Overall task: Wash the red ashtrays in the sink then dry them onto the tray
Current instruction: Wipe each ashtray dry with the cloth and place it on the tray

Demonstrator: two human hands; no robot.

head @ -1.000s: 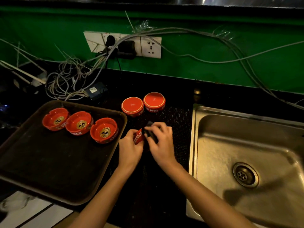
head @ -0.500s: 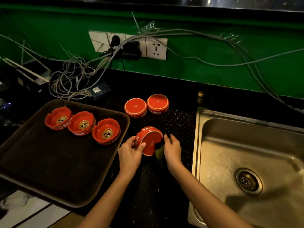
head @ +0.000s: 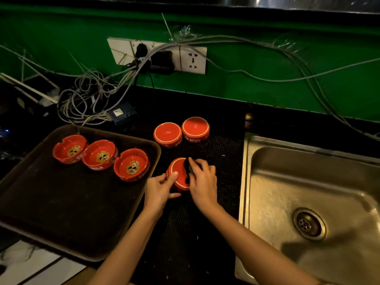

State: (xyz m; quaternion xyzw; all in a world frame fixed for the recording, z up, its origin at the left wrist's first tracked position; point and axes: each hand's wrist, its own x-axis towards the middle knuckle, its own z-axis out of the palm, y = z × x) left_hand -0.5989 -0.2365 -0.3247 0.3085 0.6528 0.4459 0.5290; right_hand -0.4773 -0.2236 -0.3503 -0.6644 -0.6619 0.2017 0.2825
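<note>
On the dark tray point(head: 67, 212) at the left stand three red ashtrays in a row, bowls up, each with a gold skull emblem inside: the left ashtray point(head: 70, 148), the middle ashtray point(head: 100, 154) and the right ashtray point(head: 131, 165), set close together. Beside the tray, on the black mesh mat point(head: 226, 153), one upturned ashtray point(head: 168, 134) and a second upturned ashtray point(head: 195, 128) lie base up, with white lettering on their walls. Nearer, between the tray and the steel sink point(head: 267, 192), whose basin shows its drain, the held ashtray point(head: 178, 176) is tipped on edge, its red base ringed in a pale line. The left hand point(head: 159, 190) grips its rim, and the right hand point(head: 202, 182) pinches a dark cloth point(head: 187, 167) against the base.
</note>
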